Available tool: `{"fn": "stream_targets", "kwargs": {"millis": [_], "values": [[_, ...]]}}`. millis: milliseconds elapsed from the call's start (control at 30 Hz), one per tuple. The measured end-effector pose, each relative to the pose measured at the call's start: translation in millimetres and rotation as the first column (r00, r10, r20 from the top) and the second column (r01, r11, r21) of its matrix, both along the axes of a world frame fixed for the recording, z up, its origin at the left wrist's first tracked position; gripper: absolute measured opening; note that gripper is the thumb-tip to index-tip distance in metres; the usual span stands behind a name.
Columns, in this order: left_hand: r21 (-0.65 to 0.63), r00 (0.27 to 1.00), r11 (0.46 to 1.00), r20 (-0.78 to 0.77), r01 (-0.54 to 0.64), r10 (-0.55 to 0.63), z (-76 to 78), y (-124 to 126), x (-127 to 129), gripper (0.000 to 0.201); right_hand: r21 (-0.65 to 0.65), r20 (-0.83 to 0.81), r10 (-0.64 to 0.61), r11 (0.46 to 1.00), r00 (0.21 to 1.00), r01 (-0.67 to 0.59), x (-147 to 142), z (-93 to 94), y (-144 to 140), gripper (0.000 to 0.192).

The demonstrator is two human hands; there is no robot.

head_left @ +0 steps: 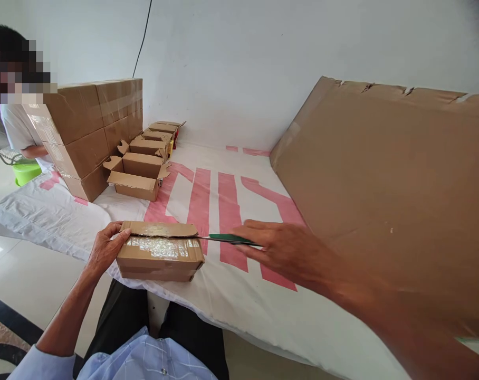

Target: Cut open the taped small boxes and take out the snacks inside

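In front of me on the cloth-covered table is a small cardboard box (156,264), with shiny clear tape across its top. A slit runs along the top seam, and the rear flap stands slightly raised. My left hand (107,245) grips the box's left end, its thumb pressed on the top edge. My right hand (269,245), a little blurred, is closed around a green-handled knife (226,238). The thin metal blade points left and meets the right end of the seam. What lies inside the box is hidden.
Several open cardboard boxes (134,184) stand in a row behind, beside a stack of taped cartons (85,153). A large cardboard sheet or carton (390,184) leans at the right. Far left, a person (24,124) sits near a green stool (26,173).
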State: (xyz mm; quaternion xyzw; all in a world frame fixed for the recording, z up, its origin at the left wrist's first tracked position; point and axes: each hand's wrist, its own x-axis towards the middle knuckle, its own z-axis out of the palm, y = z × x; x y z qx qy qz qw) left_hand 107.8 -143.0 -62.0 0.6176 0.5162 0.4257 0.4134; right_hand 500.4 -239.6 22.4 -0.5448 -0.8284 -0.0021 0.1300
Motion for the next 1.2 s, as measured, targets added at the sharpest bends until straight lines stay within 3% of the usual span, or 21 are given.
{"fn": "stream_targets", "kwargs": {"millis": [67,133,233,333,400,467,533,667,733,800,833,900,1000,1067,1133,1200], "values": [[-0.002,1.0,1.0,0.002,0.008,-0.008,-0.7,-0.6,-0.5,0.054,-0.005,-0.147,-0.119,0.993,0.982,0.119,27.7,-7.8,-10.2,0.032],[0.003,1.0,1.0,0.004,0.016,-0.016,-0.5,-0.9,0.1,0.054,-0.06,-0.344,-0.292,0.955,0.892,0.289,51.0,-29.8,-22.6,0.035],[0.02,1.0,1.0,-0.001,0.011,-0.011,1.2,-0.3,1.2,0.056,-0.12,-0.524,-0.44,0.886,0.729,0.448,69.9,-92.4,-41.3,0.042],[0.027,1.0,0.999,-0.014,0.027,-0.027,3.9,0.3,0.7,0.056,-0.126,-0.53,-0.535,0.817,0.658,0.563,76.5,-168.0,-55.0,0.045],[0.033,0.999,0.999,-0.026,0.041,-0.04,5.6,0.8,-0.6,0.057,-0.105,-0.519,-0.62,0.729,0.589,0.676,80.6,-207.3,-60.2,0.049],[0.033,0.999,0.999,-0.039,0.034,-0.033,6.7,2.0,-2.1,0.057,-0.071,-0.491,-0.671,0.666,0.555,0.742,86.1,-231.4,-62.5,0.05],[0.013,0.999,1.0,-0.045,0.012,-0.011,7.3,3.9,-3.2,0.058,-0.039,-0.454,-0.693,0.644,0.561,0.764,92.1,-242.7,-62.7,0.049],[-0.018,0.999,1.0,-0.038,0.006,-0.007,9.2,4.0,-2.6,0.059,0.032,-0.396,-0.73,0.596,0.558,0.802,98.1,-246.9,-60.0,0.05],[-0.005,0.999,1.0,-0.032,0.015,-0.015,10.3,1.9,-1.4,0.06,0.08,-0.367,-0.764,0.543,0.531,0.836,95.5,-245.0,-55.7,0.053],[0.003,1.0,1.0,-0.023,0.015,-0.015,10.6,0.3,-0.3,0.061,0.125,-0.383,-0.754,0.53,0.534,0.838,86.6,-239.0,-47.7,0.055],[0.002,1.0,1.0,-0.02,0.013,-0.013,10.5,-0.2,0.0,0.061,0.136,-0.424,-0.716,0.556,0.555,0.82,78.9,-233.7,-42.4,0.054],[-0.005,1.0,1.0,-0.016,0.01,-0.01,9.8,-0.9,0.0,0.062,0.113,-0.559,-0.579,0.656,0.594,0.746,55.7,-217.9,-30.2,0.051],[-0.004,1.0,1.0,-0.022,0.019,-0.019,8.7,-1.8,-1.2,0.062,0.026,-0.738,-0.365,0.826,0.568,0.564,4.4,-184.4,-12.6,0.042],[0.009,0.999,0.999,-0.022,0.043,-0.043,8.3,-2.8,-2.5,0.059,0.03,-0.77,-0.238,0.913,0.591,0.406,-33.2,-161.5,-3.2,0.037],[0.023,0.997,0.997,-0.031,0.067,-0.066,8.3,-4.0,-3.7,0.058,0.109,-0.762,-0.104,0.952,0.639,0.285,-64.9,-143.0,4.1,0.033],[0.038,0.996,0.996,-0.047,0.075,-0.073,8.6,-5.0,-5.0,0.056,0.204,-0.723,-0.003,0.955,0.691,0.217,-85.7,-131.2,9.5,0.031]]}}
